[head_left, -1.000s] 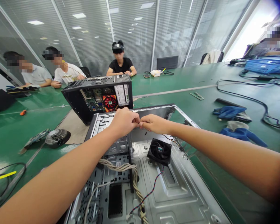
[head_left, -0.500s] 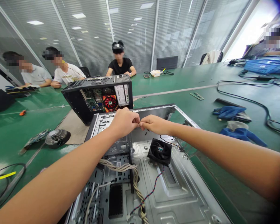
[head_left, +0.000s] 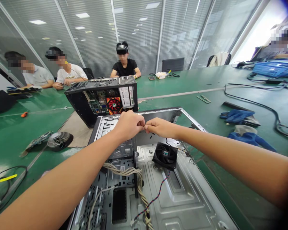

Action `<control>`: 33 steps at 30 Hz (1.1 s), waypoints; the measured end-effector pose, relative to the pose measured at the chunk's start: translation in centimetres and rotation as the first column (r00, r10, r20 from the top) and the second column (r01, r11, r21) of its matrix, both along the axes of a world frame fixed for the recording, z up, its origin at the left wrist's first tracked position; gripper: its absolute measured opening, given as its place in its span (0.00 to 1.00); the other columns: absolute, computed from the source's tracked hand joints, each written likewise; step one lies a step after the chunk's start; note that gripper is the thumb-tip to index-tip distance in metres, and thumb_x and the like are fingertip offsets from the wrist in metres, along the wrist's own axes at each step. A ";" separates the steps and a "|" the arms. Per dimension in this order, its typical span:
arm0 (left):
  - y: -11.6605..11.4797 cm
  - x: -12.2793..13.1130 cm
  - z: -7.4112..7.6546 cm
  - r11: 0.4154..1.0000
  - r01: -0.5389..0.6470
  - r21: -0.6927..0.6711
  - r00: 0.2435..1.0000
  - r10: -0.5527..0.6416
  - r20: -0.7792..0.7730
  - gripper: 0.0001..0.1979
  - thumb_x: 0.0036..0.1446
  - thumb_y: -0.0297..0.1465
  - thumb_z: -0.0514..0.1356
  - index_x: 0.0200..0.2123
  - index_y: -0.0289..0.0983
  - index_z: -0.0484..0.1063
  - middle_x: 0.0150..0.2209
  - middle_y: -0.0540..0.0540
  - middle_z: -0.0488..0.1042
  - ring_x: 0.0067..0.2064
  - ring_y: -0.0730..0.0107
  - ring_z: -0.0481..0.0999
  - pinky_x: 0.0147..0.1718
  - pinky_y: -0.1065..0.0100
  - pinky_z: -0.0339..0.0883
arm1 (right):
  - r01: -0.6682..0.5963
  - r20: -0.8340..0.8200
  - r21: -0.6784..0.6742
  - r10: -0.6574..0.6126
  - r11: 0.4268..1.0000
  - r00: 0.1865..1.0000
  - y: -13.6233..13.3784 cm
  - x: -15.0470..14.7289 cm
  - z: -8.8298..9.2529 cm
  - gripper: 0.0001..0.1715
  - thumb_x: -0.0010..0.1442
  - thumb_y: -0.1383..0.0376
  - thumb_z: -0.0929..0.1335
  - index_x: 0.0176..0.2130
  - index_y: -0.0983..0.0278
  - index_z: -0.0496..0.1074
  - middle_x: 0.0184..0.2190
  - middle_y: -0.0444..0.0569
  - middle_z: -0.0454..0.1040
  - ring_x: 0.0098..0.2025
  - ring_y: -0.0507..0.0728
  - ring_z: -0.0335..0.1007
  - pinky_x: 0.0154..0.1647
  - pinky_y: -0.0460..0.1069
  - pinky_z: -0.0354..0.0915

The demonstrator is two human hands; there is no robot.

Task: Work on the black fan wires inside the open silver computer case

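An open metal computer case (head_left: 163,201) lies on its side in front of me. Over its far part, my left hand (head_left: 131,125) and my right hand (head_left: 159,127) meet fingertip to fingertip. Both are closed in a pinch; whatever they hold is too small or hidden to make out. Just below my right hand, a black case fan (head_left: 165,156) rests tilted inside the case, with a twisted red and blue lead (head_left: 161,191) running toward me. A bundle of twisted beige cables (head_left: 124,171) lies along the drive bay.
A second computer case (head_left: 81,110) stands upright behind, its motherboard and red fan exposed. Blue gloves (head_left: 238,116) and black cables (head_left: 256,99) lie at right, beside a blue basket (head_left: 275,68). A round heatsink fan (head_left: 60,140) is at left. Several people sit around the green table (head_left: 158,92).
The view has shifted very slightly. My hands stay together in the same pinch over the case, and nothing else has visibly moved.
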State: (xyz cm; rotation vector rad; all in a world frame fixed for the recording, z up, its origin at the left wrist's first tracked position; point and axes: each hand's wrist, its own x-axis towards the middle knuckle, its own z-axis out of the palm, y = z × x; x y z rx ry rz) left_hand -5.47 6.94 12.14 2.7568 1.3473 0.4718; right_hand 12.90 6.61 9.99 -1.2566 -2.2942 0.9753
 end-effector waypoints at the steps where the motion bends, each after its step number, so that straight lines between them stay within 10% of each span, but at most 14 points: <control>1: 0.0 0.0 0.0 1.000 0.001 0.001 1.000 -0.001 -0.001 0.03 0.52 0.31 0.63 0.29 0.41 0.79 0.28 0.49 0.79 0.39 0.61 0.70 0.38 0.61 0.57 | -0.010 0.013 0.026 0.010 1.000 1.000 0.1 0.0 0.0 0.15 0.60 0.64 0.61 0.26 0.65 0.71 0.21 0.44 0.66 0.24 0.51 0.58 0.28 0.48 0.54; 33: 0.2 0.1 0.2 1.000 -0.002 0.004 1.000 0.002 -0.012 0.03 0.52 0.31 0.64 0.29 0.40 0.79 0.29 0.50 0.80 0.37 0.63 0.73 0.37 0.63 0.58 | -0.021 0.087 0.240 0.001 0.971 0.996 0.5 0.1 -0.1 0.13 0.58 0.65 0.62 0.23 0.65 0.69 0.20 0.43 0.63 0.25 0.50 0.56 0.29 0.48 0.50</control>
